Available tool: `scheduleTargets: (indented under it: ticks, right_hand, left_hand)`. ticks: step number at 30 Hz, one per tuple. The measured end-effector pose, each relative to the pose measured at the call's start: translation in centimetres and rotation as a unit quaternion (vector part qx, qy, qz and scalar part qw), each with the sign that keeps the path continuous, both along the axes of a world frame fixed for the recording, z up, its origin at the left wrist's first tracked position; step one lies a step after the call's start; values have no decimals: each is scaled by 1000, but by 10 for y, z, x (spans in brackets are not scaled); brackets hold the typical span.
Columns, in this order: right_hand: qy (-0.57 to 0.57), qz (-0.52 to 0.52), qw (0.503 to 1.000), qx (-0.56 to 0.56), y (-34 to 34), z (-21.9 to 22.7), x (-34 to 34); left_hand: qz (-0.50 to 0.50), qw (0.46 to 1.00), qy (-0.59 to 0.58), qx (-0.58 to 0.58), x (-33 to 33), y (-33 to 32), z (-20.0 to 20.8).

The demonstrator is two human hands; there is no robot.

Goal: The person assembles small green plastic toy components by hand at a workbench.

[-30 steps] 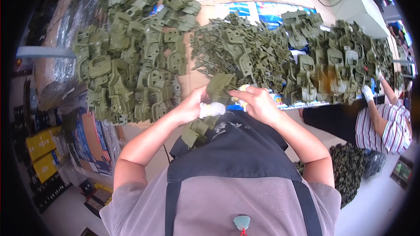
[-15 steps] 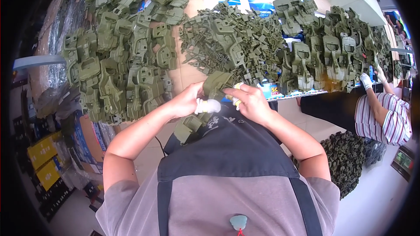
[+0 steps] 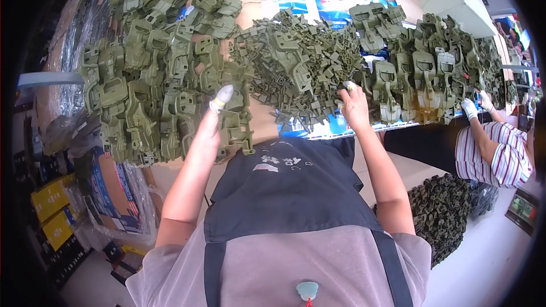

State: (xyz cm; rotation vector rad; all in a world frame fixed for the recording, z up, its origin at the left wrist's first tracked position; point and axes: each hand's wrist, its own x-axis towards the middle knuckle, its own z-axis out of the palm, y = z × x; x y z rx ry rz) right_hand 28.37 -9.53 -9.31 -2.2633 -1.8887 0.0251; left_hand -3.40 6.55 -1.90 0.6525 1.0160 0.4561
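Note:
My left hand (image 3: 211, 122), with white and yellow wrapping on a raised digit, is at the right edge of the left pile of large olive-green plastic parts (image 3: 142, 102). Beside it, touching or nearly so, is one olive-green moulded part (image 3: 234, 128); the other fingers are hidden, so a grip cannot be made out. At the right edge of a heap of small green plastic pieces (image 3: 324, 59), my right hand (image 3: 355, 107) has its fingers bent together, with a wrapped fingertip. Whatever lies between those fingertips is too small to name.
Rows of larger green parts (image 3: 424, 74) stand right of the heap. Farther right a person in a striped shirt (image 3: 495, 153) works with white-covered fingers. A dark mottled pile (image 3: 438, 210) sits on the floor at right. Yellow boxes (image 3: 54, 216) are at lower left.
Both hands were together over the apron, holding a green part. They have separated: the left moved to the left pile, the right went forward to the small pieces. No part remains over the apron.

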Motion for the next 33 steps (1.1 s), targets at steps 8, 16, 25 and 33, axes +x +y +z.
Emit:
scheduleTargets:
  ticks: [8,16,25,33]
  right_hand:
    - [342,34,938,49,-4,90,-46]
    - [373,274,873,-152,15,148,-102]
    - [344,310,865,-193,28,148,-109]
    - [382,295,853,-199,27,137,-116]
  left_hand:
    - [1,982,-146,-120,26,-37,22]
    - [-87,991,-50,-82,46,-49,43]
    - [-104,990,-68,-65,47,-52,36]
    - [-46,993,-61,-93,47,-60,29]
